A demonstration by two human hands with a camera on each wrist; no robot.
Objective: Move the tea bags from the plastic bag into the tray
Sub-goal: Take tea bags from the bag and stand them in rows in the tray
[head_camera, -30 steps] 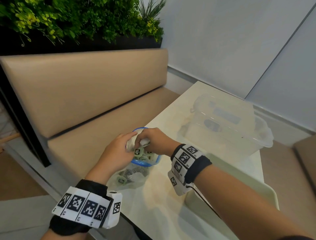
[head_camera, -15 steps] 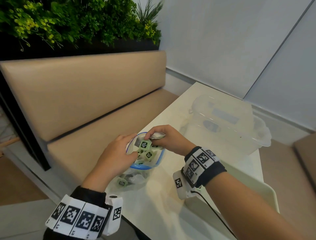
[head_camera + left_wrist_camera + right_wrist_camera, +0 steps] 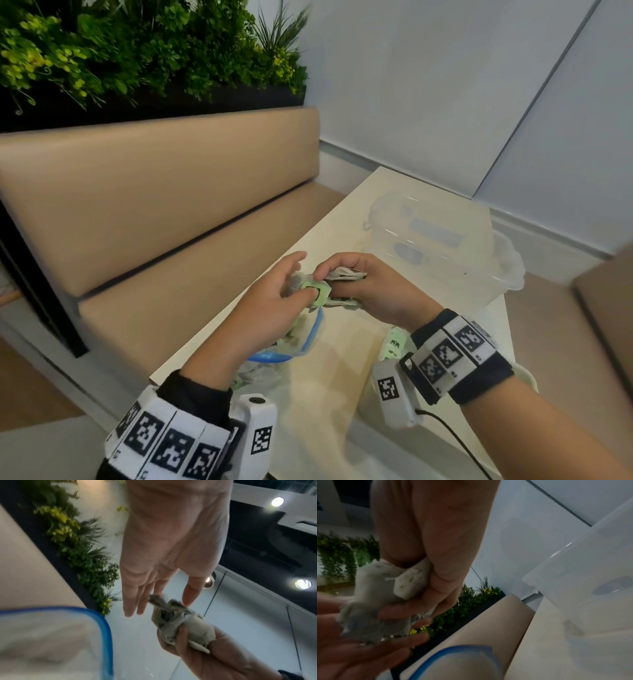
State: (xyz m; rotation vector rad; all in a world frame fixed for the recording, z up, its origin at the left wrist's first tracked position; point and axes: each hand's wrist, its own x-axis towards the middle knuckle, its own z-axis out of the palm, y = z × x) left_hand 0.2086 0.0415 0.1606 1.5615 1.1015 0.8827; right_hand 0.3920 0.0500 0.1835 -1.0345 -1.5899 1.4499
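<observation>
My right hand [image 3: 337,286] grips a bunch of white tea bags [image 3: 385,588] with pale green tags [image 3: 317,291], just above the mouth of the plastic bag [image 3: 310,339], which has a blue rim. My left hand [image 3: 301,274] is beside the bunch with straight fingers, its thumb touching a tag. In the left wrist view the left hand's fingers [image 3: 132,601] are spread next to the tea bags [image 3: 180,626]. More tea bags lie inside the bag. The pale tray [image 3: 529,377] sits mostly hidden under my right forearm. A green tag [image 3: 394,344] shows under the right wrist.
A clear plastic container [image 3: 445,246] stands at the far end of the cream table [image 3: 325,394]. A beige bench [image 3: 171,222] runs along the table's left edge, with plants [image 3: 137,51] above it. Another beige seat [image 3: 609,308] is on the right.
The right hand has lifted a bunch of tea bags up out of the bag's mouth. The left hand has let go of the bag's rim and straightened its fingers beside the bunch.
</observation>
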